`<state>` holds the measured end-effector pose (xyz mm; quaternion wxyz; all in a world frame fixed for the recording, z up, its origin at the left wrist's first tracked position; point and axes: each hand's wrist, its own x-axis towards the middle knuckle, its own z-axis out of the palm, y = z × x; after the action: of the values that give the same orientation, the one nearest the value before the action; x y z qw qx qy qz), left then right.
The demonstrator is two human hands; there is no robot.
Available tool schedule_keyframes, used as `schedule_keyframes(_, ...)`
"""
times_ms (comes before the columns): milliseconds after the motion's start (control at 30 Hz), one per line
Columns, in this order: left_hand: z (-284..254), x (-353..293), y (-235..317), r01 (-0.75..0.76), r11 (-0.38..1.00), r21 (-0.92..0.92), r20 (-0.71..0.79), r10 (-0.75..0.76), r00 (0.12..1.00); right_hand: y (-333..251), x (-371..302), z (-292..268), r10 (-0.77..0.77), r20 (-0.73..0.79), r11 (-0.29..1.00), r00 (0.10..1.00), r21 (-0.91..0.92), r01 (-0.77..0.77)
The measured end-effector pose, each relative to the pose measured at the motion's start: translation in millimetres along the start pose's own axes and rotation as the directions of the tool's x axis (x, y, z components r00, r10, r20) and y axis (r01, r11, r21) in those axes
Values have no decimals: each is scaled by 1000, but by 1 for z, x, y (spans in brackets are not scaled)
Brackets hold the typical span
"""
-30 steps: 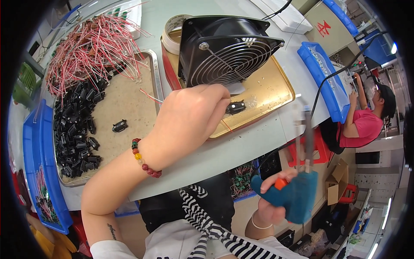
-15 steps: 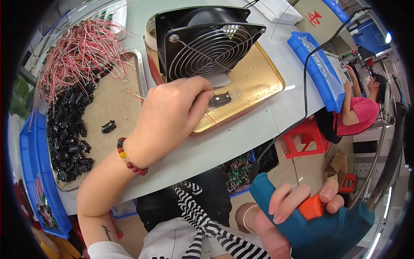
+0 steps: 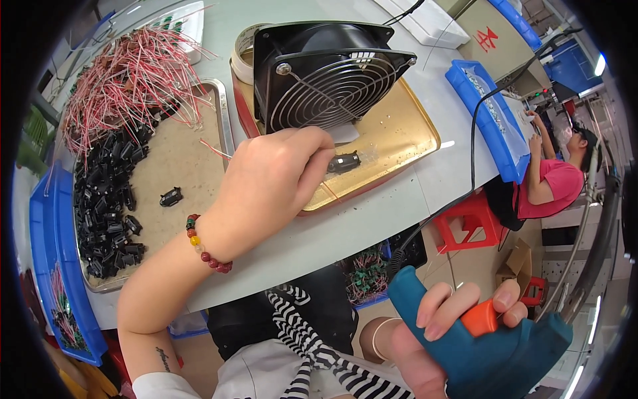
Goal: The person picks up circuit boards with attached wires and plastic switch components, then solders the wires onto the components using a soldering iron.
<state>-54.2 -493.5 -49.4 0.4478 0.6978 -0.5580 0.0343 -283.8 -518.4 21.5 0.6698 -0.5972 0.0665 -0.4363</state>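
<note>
- While the pale table (image 3: 399,199) spans the view, most of the containers stand on it.
- Steel tray (image 3: 179,153), at left: a heap of black parts (image 3: 103,206) lines its left side, and a pile of red and white wires (image 3: 136,80) covers its far end.
- Gold tray (image 3: 399,126), near the middle: it bears a black fan (image 3: 332,86), its round grille facing the person.
- Left blue bin (image 3: 46,226): wires and green pieces lie in its near end.
- Right blue bin (image 3: 515,173): small pale pieces lie inside.
- Blue gun-shaped tool (image 3: 495,356): the right hand (image 3: 415,356) wraps its handle, fingers by the orange trigger. Its handle slants down to the right; its metal front points up and right.
- Left hand (image 3: 279,166): thumb and forefinger are nearly together over the gold tray; whether they grip anything cannot be told.
- Black part (image 3: 345,162): it lies on the gold tray just beside those fingertips, long axis running left to right, right end slightly farther from the person.
- Lone black part (image 3: 171,197): it lies in the steel tray, tilted similarly.
</note>
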Motion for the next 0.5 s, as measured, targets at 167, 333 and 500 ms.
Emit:
schedule_keyframes(167, -4, -4, -4, 35, 999, 17, 15, -35, 999, 0, 15, 1, 32, 94, 998, 995, 53, -37)
schedule_keyframes(333, -1, -2, -3, 30, 1000, 9, 10, -30, 999, 31, 6, 14, -225, -286, 963, 931, 79, 257)
schedule_keyframes(500, -2, 0, -3, 29, 1000, -4, 10, -29, 1000, 22, 14, 10, -261, -218, 955, 940, 84, 285)
